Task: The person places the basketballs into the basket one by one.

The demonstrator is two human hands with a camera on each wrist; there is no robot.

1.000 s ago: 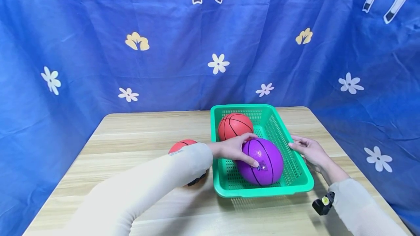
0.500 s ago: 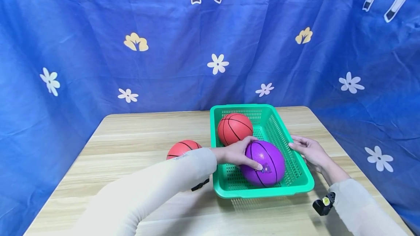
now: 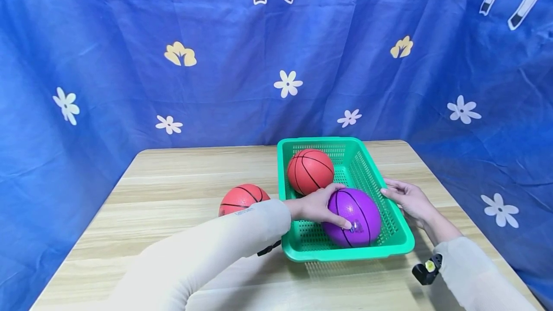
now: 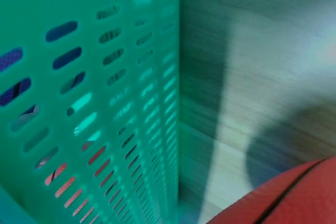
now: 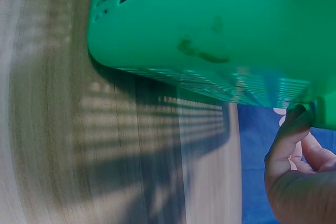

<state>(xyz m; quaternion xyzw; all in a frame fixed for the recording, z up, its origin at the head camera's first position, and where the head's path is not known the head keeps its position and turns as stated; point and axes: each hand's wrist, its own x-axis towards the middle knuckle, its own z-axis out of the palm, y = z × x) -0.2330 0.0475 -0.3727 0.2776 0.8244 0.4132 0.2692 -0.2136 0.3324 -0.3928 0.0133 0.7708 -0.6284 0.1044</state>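
A small purple basketball (image 3: 353,220) sits low in the near half of the green plastic basket (image 3: 345,255). My left hand (image 3: 317,205) reaches over the basket's left rim and grips the ball, thumb on its near side and fingers over its far side. At the basket's right rim, my right hand (image 3: 408,200) holds on with the thumb on top and the fingers beneath; the right wrist view shows this hand (image 5: 302,169) at the rim from below. Behind the purple ball, a red basketball (image 3: 310,171) lies in the basket's far left corner.
Another red basketball (image 3: 243,199) stands on the wooden table (image 3: 186,176) left of the basket, partly hidden by the left sleeve (image 3: 224,239). A blue cloth (image 3: 224,95) with printed flowers hangs behind the table and along both sides.
My left hand and the purple basketball have shifted right and slightly nearer inside the basket. More of the red basketball on the table shows. The right hand and basket have stayed put.
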